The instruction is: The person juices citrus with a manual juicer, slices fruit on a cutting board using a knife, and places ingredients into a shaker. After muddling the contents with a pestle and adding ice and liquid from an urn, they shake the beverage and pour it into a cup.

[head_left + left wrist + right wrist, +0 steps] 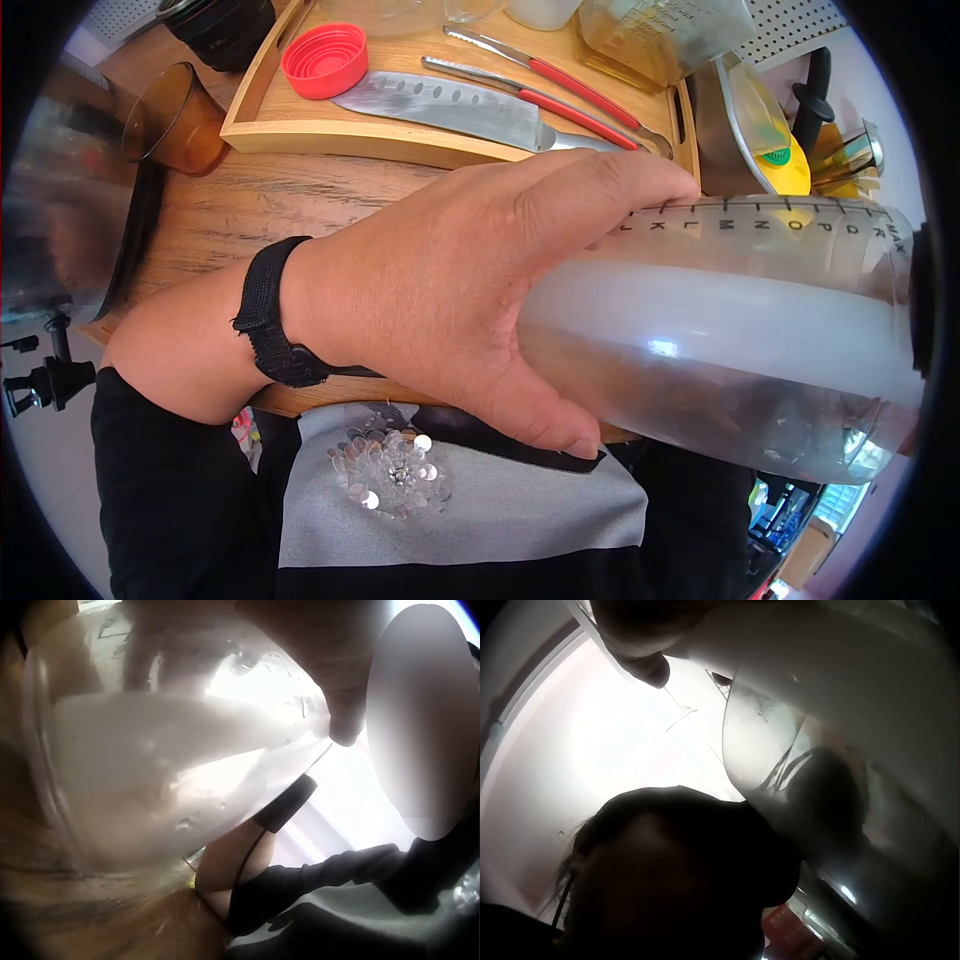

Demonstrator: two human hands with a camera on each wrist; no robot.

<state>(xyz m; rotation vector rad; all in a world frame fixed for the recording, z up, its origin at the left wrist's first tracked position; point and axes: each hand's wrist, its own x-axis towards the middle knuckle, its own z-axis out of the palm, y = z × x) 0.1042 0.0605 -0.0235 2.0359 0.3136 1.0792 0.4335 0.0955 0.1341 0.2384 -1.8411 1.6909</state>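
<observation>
A large clear plastic bottle [720,330], marked with letters and MAX, lies sideways across the right of the head view with clear liquid inside. My left hand [440,260], a black strap on its wrist, grips the bottle's left end, thumb below and fingers above. The bottle [150,765] also fills much of the left wrist view. My right hand [652,637] is a dark shape at the top left of the right wrist view, its thumb extended near the bottle [840,682]. Its other fingers are hidden, and I cannot tell how they lie. The bottle hides this hand in the head view.
Behind the hands, a wooden tray [400,142] bears a red ribbed cap [325,62], a knife [440,105], red-handled tongs [560,85] and a jug of amber liquid [635,50]. An amber cup [178,120] stands left, near a dark see-through container [70,190].
</observation>
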